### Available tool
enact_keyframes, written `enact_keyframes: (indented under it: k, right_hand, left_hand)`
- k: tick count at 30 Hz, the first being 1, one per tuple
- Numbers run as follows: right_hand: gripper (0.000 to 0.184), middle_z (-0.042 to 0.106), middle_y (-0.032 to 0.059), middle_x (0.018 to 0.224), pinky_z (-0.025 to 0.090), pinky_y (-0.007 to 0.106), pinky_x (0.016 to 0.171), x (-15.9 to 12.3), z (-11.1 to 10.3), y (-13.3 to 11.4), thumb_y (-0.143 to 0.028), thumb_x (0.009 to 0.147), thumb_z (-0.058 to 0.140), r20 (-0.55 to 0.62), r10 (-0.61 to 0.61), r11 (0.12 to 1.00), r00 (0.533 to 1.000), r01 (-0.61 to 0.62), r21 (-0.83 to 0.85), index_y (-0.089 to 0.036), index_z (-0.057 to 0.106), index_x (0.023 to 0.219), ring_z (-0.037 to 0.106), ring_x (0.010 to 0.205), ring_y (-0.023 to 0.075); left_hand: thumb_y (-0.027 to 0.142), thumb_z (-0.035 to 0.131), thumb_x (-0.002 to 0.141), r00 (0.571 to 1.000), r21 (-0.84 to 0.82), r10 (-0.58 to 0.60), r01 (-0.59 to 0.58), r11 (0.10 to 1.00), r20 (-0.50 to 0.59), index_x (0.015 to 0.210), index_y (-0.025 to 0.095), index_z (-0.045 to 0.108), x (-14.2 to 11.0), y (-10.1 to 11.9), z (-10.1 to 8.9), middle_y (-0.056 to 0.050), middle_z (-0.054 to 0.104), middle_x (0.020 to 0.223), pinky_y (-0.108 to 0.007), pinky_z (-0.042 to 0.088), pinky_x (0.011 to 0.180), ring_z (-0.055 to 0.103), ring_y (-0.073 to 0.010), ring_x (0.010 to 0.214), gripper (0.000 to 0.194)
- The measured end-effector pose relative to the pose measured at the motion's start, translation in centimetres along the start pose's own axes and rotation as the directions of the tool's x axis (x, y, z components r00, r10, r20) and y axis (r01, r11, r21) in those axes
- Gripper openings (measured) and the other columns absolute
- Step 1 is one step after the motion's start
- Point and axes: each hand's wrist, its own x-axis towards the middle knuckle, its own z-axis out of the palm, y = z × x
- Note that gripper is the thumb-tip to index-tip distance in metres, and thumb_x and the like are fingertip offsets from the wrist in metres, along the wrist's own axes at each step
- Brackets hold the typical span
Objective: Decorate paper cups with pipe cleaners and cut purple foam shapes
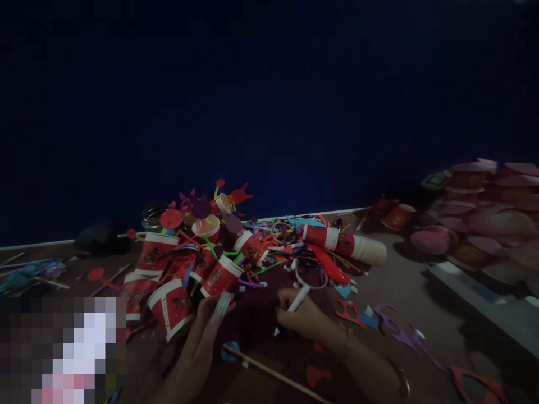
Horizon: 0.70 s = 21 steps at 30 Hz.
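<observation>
My left hand [204, 322] is closed, its fingers pinching a small pale piece with light stripes [223, 304], whose kind I cannot make out. To its right, my right hand [301, 317] is wrapped round a white marker [298, 299] that tilts up to the right; its lower end is hidden in the fist. A dark sheet [252, 325] seems to lie between and below the hands. Close to the left hand lie red paper cups [172, 308] with pipe cleaners and paper shapes on them. A thin wooden stick [278, 373] crosses below, by a blue paper disc [230, 352].
Behind the hands spreads a pile of pipe cleaners and scraps, with a stack of paper cups [366, 249] on its side. Red and purple paper cut-outs [349, 313] lie rightward. More decorated cups [475, 219] crowd the far right. A dark blue wall [269, 112] rises behind.
</observation>
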Motion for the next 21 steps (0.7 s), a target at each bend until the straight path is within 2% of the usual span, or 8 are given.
enact_keyframes:
  k: [7, 15, 21]
  right_hand:
    - [0.019, 0.037, -0.0099, 0.042, 0.024, 0.015, 0.037, 0.32, 0.01, -0.14, -0.025, 0.064, 0.051, -0.050, -0.013, 1.000, 0.999, 0.013, 0.003, -0.020, 0.037, 0.053, 0.035, 0.038, 0.0051]
    - [0.019, 0.037, -0.0101, 0.039, 0.022, 0.015, 0.034, -0.01, 0.15, -0.08, -0.018, 0.060, 0.053, 0.008, 0.014, 1.000, 1.000, -0.014, 0.002, -0.020, 0.037, 0.050, 0.036, 0.036, 0.0049]
    - [0.019, 0.037, -0.0102, 0.041, 0.024, 0.014, 0.035, 0.16, 0.16, -0.29, -0.019, 0.062, 0.053, -0.034, 0.012, 1.000, 0.999, -0.011, 0.020, -0.020, 0.036, 0.052, 0.036, 0.038, 0.0045]
  left_hand:
    - [0.049, 0.050, 0.079, 1.000, -0.002, -0.004, 0.004, 1.000, 0.007, 0.119, 0.019, 0.048, 0.01, -0.42, -0.20, -0.011, 0.054, 0.128, -0.044, 0.030, 0.105, 0.046, -0.0288, 0.120, 0.050]
    - [0.048, 0.053, 0.078, 1.000, -0.039, -0.002, 0.001, 0.999, -0.008, 0.117, 0.019, 0.050, 0.01, -0.09, -0.02, -0.011, 0.057, 0.124, -0.046, 0.028, 0.105, 0.047, -0.0296, 0.120, 0.049]
    - [0.048, 0.054, 0.077, 1.000, -0.039, -0.003, 0.003, 0.999, -0.015, 0.115, 0.020, 0.052, -0.18, 0.01, 0.07, -0.010, 0.058, 0.123, -0.044, 0.030, 0.105, 0.049, -0.0290, 0.118, 0.047]
